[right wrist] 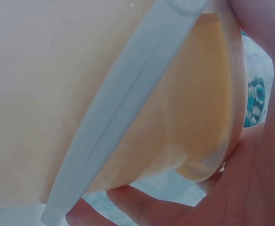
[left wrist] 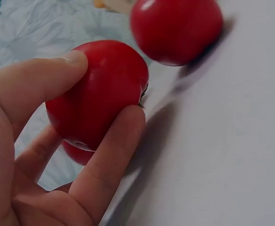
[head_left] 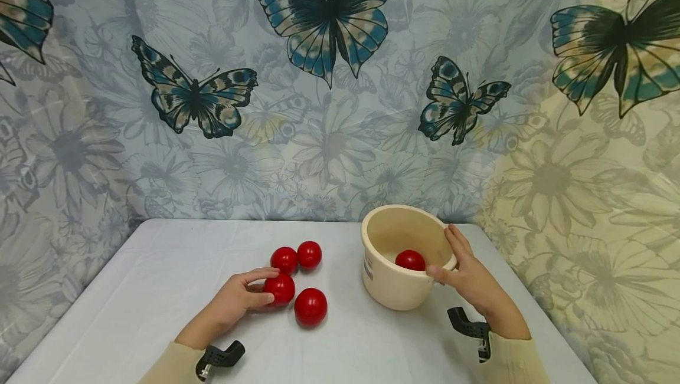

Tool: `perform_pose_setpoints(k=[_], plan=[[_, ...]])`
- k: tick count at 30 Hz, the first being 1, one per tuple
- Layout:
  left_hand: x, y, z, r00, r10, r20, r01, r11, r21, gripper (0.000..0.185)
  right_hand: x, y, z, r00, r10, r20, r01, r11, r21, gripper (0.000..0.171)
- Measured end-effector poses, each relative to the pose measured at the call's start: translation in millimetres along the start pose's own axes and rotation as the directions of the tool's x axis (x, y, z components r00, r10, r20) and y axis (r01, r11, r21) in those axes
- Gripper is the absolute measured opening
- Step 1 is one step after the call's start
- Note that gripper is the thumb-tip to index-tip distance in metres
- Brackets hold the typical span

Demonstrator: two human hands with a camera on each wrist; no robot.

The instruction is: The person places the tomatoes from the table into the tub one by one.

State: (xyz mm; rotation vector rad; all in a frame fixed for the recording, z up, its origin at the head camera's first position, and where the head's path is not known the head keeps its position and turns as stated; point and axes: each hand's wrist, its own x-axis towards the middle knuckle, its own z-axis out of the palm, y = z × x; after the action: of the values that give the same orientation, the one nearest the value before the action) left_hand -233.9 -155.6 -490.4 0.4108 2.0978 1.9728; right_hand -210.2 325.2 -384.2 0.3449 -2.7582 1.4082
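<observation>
Several red balls lie on the white table [head_left: 159,289]. My left hand [head_left: 241,298] pinches one red ball [head_left: 280,288] [left wrist: 97,92] between thumb and fingers. Another ball [head_left: 310,306] [left wrist: 175,28] sits just to its right, and two more [head_left: 296,256] lie behind. My right hand [head_left: 467,275] grips the right rim of a cream bucket [head_left: 379,286] [right wrist: 81,94], thumb on the near edge, fingers over the rim. One red ball [head_left: 410,260] lies inside the bucket.
A butterfly-and-flower cloth [head_left: 340,89] hangs behind and beside the table. The table's far edge meets the cloth just behind the bucket. Black wrist camera mounts [head_left: 220,357] show on both sleeves.
</observation>
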Motion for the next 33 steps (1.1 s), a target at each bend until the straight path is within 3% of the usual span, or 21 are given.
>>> perform_pose_setpoints(k=[3, 9, 24, 33], plan=[[-2.4, 0.8, -6.6, 0.999, -0.041, 0.013, 0.042, 0.987, -0.155, 0.056, -0.1, 0.1, 0.2, 1.0, 0.001, -0.002, -0.001, 1.0, 0.003, 0.101], [-2.7, -1.2, -16.4, 0.997, -0.06, -0.044, 0.045, 0.956, -0.289, 0.052, -0.3, -0.3, 0.5, 1.0, 0.001, 0.001, -0.002, 1.0, 0.018, 0.101], [-1.6, -3.9, -33.3, 0.967, -0.092, -0.236, -0.009, 0.919, -0.395, 0.052, 0.2, 0.4, 0.4, 1.0, 0.001, 0.001, -0.001, 1.0, 0.021, 0.102], [-5.8, 5.1, -49.6, 0.934, -0.139, -0.328, -0.02, 0.898, -0.439, 0.067, 0.7, 0.1, 0.8, 1.0, -0.002, 0.002, 0.002, 1.0, 0.019, 0.102]])
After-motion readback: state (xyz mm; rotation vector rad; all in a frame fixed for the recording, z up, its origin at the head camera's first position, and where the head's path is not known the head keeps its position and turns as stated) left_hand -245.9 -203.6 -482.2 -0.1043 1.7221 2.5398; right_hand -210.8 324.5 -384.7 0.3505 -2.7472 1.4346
